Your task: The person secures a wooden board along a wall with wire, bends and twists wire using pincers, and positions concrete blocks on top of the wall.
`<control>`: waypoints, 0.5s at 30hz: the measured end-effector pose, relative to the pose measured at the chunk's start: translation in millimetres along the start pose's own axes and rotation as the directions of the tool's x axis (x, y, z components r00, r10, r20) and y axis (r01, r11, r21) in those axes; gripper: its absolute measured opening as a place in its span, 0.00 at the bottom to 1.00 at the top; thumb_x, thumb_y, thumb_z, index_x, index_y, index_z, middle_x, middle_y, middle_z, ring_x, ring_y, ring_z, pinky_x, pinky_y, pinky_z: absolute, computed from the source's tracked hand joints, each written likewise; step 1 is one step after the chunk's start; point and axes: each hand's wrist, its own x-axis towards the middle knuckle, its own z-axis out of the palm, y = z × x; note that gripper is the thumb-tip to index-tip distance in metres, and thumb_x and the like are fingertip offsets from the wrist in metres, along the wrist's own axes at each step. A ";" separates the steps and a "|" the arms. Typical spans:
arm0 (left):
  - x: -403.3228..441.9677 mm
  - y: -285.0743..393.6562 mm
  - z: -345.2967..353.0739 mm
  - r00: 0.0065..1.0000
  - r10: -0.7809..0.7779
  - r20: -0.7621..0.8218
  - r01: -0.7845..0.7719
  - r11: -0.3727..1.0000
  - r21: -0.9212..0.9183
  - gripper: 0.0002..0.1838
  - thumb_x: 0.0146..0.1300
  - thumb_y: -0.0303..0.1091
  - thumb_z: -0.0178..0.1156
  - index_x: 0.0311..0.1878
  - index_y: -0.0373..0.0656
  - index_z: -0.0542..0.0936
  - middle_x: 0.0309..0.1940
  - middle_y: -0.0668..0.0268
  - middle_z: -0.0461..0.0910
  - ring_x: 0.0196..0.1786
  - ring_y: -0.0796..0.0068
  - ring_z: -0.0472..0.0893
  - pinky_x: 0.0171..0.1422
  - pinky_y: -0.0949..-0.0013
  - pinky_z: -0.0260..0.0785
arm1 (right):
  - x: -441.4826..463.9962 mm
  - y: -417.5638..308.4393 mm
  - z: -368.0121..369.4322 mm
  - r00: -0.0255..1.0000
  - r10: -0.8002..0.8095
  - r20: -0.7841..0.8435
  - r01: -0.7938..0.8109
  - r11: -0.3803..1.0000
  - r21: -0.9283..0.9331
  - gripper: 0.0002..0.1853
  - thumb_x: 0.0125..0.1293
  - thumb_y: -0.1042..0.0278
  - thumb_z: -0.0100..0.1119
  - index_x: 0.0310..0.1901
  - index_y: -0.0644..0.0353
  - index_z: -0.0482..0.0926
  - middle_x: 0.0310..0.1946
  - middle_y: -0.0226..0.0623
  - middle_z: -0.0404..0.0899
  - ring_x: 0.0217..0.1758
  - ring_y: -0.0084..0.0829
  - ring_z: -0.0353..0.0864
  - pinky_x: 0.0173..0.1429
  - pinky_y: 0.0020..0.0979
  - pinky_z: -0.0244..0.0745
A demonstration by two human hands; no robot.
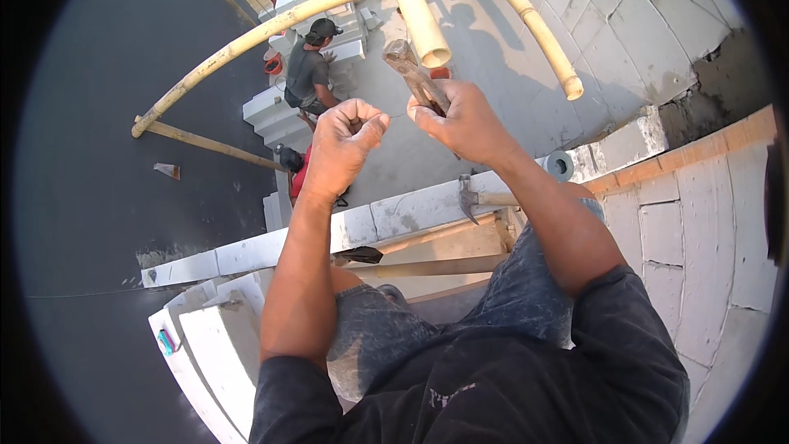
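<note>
My right hand (pixel 467 125) is wrapped round the handles of a pair of rusty pincers (pixel 419 74), whose rounded head points up and left. Opposite it, my left hand (pixel 349 144) is closed in a pinch on a thin wire (pixel 398 116). The wire spans the short gap toward my right fingertips; its full length is too fine to follow. Below my right forearm a claw hammer (pixel 468 199) rests on the top of the light block wall (pixel 403 212), its handle partly hidden by the arm.
Bamboo poles (pixel 407 4) cross overhead at the front. A grey pipe (pixel 559 166) lies at right. On the floor below, a person in a dark cap (pixel 308 74) is beside stacked white blocks (pixel 271 115); another in red (pixel 300 171) is nearer. A turquoise cutter (pixel 167 342) lies on blocks at left.
</note>
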 end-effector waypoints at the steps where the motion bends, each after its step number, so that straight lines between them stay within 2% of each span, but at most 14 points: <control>1: 1.3 -3.1 0.8 0.999 0.040 -0.012 -0.040 0.999 -0.025 0.08 0.69 0.32 0.68 0.36 0.38 0.83 0.26 0.75 0.79 0.30 0.88 0.72 0.36 0.77 0.64 | 0.1 -0.7 -0.3 0.999 -0.045 -0.016 0.045 0.999 -0.029 0.08 0.65 0.69 0.62 0.37 0.65 0.82 0.25 0.31 0.78 0.30 0.20 0.74 0.37 0.30 0.70; 2: 0.7 0.7 1.9 0.999 0.042 -0.010 -0.042 0.999 -0.023 0.08 0.69 0.32 0.68 0.36 0.38 0.83 0.26 0.75 0.79 0.30 0.88 0.72 0.36 0.77 0.64 | -0.3 -1.0 -0.7 0.999 -0.047 -0.019 0.047 0.998 -0.029 0.08 0.65 0.69 0.62 0.37 0.65 0.82 0.25 0.31 0.78 0.30 0.20 0.74 0.37 0.30 0.70; 4: -2.7 8.7 3.6 0.999 -0.050 -0.003 0.050 0.999 0.018 0.09 0.69 0.36 0.68 0.36 0.42 0.83 0.26 0.75 0.77 0.33 0.85 0.72 0.43 0.76 0.64 | -1.9 -1.4 -1.0 0.997 -0.079 -0.015 0.078 0.996 -0.051 0.08 0.64 0.69 0.62 0.37 0.66 0.82 0.26 0.32 0.79 0.30 0.22 0.75 0.37 0.31 0.71; 8: -2.6 6.3 3.2 0.999 -0.026 0.022 0.025 0.998 0.058 0.08 0.69 0.35 0.68 0.35 0.42 0.84 0.26 0.75 0.77 0.32 0.86 0.73 0.43 0.76 0.64 | -3.0 -3.4 -2.7 0.998 -0.055 0.002 0.055 0.997 -0.060 0.08 0.63 0.69 0.62 0.36 0.66 0.82 0.27 0.34 0.80 0.30 0.24 0.75 0.38 0.32 0.72; 11: -3.0 5.7 4.0 1.000 -0.002 0.021 0.000 0.997 0.082 0.08 0.69 0.34 0.69 0.34 0.42 0.84 0.26 0.75 0.78 0.31 0.86 0.72 0.42 0.76 0.63 | -2.1 0.8 -5.3 0.997 -0.079 0.025 0.081 0.993 -0.091 0.11 0.66 0.66 0.66 0.42 0.66 0.84 0.25 0.29 0.77 0.29 0.21 0.72 0.36 0.30 0.71; 14: -2.7 5.5 7.0 0.999 -0.014 0.040 0.014 1.000 -0.004 0.07 0.69 0.32 0.69 0.34 0.42 0.83 0.26 0.74 0.78 0.31 0.85 0.72 0.41 0.76 0.63 | -1.4 1.8 -7.0 0.989 -0.148 0.021 0.149 0.978 -0.148 0.10 0.66 0.67 0.66 0.41 0.65 0.83 0.26 0.32 0.79 0.29 0.23 0.74 0.37 0.31 0.72; 15: -2.0 3.7 9.4 0.999 -0.016 0.037 0.019 0.995 -0.096 0.08 0.69 0.32 0.68 0.33 0.41 0.83 0.26 0.73 0.78 0.31 0.84 0.72 0.41 0.75 0.63 | -0.6 2.9 -7.0 0.983 -0.182 -0.008 0.178 0.972 -0.151 0.09 0.65 0.68 0.65 0.41 0.65 0.83 0.27 0.34 0.80 0.30 0.24 0.75 0.37 0.32 0.73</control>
